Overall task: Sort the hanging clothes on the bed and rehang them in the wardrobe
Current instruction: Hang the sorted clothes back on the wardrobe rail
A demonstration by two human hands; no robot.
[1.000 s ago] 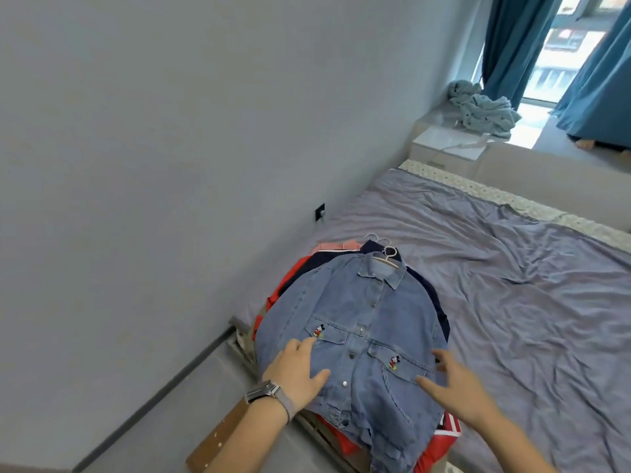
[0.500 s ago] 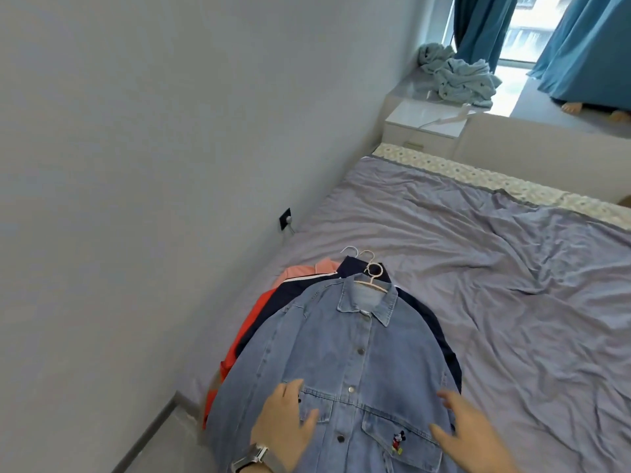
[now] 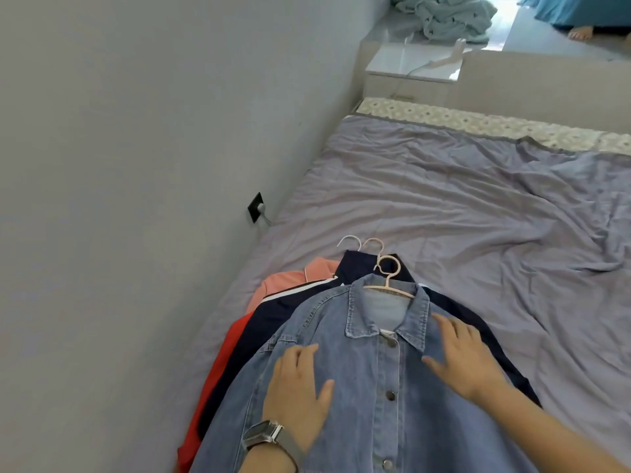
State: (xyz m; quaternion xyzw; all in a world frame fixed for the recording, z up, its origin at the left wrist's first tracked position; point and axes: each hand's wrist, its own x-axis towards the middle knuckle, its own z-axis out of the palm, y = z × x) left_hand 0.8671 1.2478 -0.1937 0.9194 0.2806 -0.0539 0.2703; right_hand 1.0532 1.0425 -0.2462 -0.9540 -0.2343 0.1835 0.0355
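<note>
Denim jacket (image 3: 372, 387): top of a pile of clothes at the bed's (image 3: 461, 213) near left edge, on a pink hanger (image 3: 387, 278). Beneath it: navy top (image 3: 273, 322), red garment (image 3: 218, 370), pink garment (image 3: 290, 281), each only partly visible. Left hand (image 3: 297, 394): flat on the jacket's chest, fingers spread, grasping nothing; watch (image 3: 266, 435) at wrist. Right hand (image 3: 466, 356): flat beside the collar, fingers straight, grasping nothing. Nightstand (image 3: 409, 73): beyond the bed's head, by the wall.

Top of frame: white nightstand (image 3: 415, 68) w/ cable, crumpled teal blanket (image 3: 444, 15) behind; wall socket (image 3: 256, 207) mid-left.
</note>
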